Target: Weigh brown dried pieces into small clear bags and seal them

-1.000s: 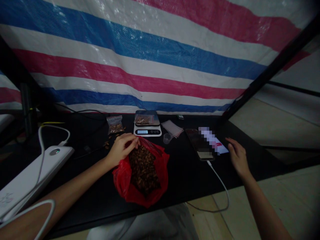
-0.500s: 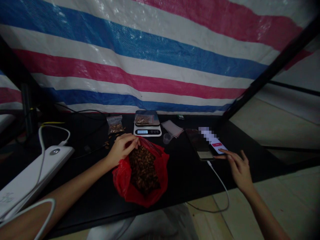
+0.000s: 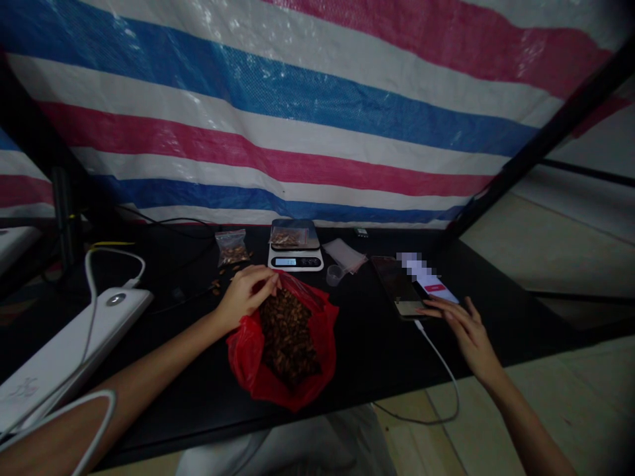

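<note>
My left hand [image 3: 247, 295] pinches the upper left rim of a red plastic bag [image 3: 325, 370]. The bag stands with its mouth spread wide, and small brown pieces [image 3: 290, 334], perhaps seeds or nuts, fill it. My right hand [image 3: 466, 330] has its fingers stretched out over the lower ends of two phones. One is a dark phone [image 3: 391, 281] with a white cable plugged in; the other is a phone with a lit screen [image 3: 444, 293]. Behind the bag, a kitchen scale [image 3: 296, 262] bears a small clear bag of brown pieces [image 3: 289, 237].
A filled zip bag [image 3: 232, 248] stands left of the scale, loose pieces beside it. To the scale's right lie flat clear bags [image 3: 344, 254] and a small clear cup [image 3: 335, 275]. A white power bank [image 3: 74, 350] with a cable lies at left. A striped sheet [image 3: 297, 132] hangs behind.
My right hand has shifted left across the phones' lower ends, its fingers now nearer the dark phone. My left hand keeps its pinch on the bag. The view has moved slightly.
</note>
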Action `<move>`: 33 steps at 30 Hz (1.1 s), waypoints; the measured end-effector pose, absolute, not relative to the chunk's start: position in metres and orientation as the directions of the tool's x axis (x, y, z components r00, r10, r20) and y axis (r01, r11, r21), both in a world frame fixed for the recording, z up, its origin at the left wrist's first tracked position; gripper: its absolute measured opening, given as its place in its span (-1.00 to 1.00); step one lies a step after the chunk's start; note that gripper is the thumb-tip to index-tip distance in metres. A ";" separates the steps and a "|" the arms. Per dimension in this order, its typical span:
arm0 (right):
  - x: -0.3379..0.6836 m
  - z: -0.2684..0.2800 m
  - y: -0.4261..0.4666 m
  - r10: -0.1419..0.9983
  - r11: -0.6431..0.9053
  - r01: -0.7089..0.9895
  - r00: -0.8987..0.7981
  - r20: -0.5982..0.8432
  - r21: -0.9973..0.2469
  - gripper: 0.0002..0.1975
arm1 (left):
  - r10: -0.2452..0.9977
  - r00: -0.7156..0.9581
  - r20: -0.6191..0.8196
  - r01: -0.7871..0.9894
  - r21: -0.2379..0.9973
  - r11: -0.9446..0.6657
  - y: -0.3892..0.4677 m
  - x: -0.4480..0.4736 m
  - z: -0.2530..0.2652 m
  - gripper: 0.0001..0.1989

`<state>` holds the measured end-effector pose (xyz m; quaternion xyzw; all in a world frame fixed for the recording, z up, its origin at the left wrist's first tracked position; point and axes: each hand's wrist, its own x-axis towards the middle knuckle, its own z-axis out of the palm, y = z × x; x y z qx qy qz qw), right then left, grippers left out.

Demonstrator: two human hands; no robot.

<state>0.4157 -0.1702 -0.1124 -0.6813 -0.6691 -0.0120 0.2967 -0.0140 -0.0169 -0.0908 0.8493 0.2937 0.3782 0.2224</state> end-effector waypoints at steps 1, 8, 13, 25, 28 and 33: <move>0.416 -0.113 -0.170 0.906 0.074 0.920 0.099 0.411 -0.385 -0.60 | 0.667 0.540 0.514 0.331 0.599 -0.729 -0.017 -0.014 -0.091 -0.71; 0.419 -0.115 -0.172 0.909 0.112 0.928 0.049 0.414 -0.356 -0.62 | 0.660 0.538 0.524 0.334 0.587 -0.738 -0.017 -0.013 -0.091 -0.72; 0.418 -0.115 -0.173 0.907 0.112 0.944 0.031 0.421 -0.310 -0.62 | 0.657 0.539 0.527 0.331 0.585 -0.741 -0.017 -0.013 -0.091 -0.70; 0.417 -0.114 -0.173 0.902 0.095 0.948 0.047 0.430 -0.303 -0.64 | 0.660 0.541 0.521 0.339 0.582 -0.739 -0.017 -0.014 -0.090 -0.71; 0.415 -0.114 -0.171 0.912 0.090 0.955 0.035 0.409 -0.282 -0.65 | 0.660 0.546 0.516 0.344 0.580 -0.739 -0.017 -0.014 -0.091 -0.71; 0.415 -0.116 -0.169 0.912 0.075 0.966 0.035 0.409 -0.249 -0.63 | 0.657 0.544 0.522 0.350 0.571 -0.743 -0.016 -0.014 -0.093 -0.70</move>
